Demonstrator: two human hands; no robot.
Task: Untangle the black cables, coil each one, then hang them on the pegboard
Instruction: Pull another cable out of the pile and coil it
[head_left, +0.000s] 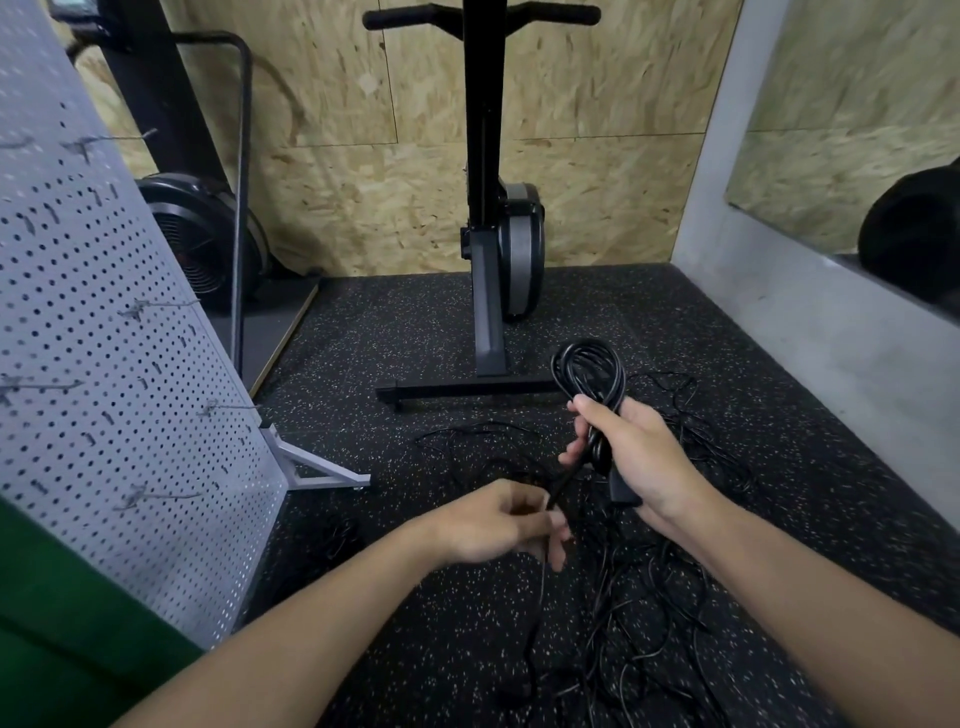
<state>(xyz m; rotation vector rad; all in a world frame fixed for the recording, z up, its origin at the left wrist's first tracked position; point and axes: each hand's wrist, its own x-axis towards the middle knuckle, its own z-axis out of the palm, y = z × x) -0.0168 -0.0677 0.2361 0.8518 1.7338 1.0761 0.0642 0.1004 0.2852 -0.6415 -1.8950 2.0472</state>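
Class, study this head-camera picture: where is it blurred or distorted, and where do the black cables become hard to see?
Head view: wide-angle bending bows the pegboard at left, which also looks soft; the left hand is motion-blurred; the coiled cable in the right hand is sharp; loose cables nearly vanish against the dark speckled floor; lighting is even, without hard shadows.

Glossy black cables (589, 371); matt speckled rubber floor (415, 597) (rough); perforated metal pegboard (104, 364).
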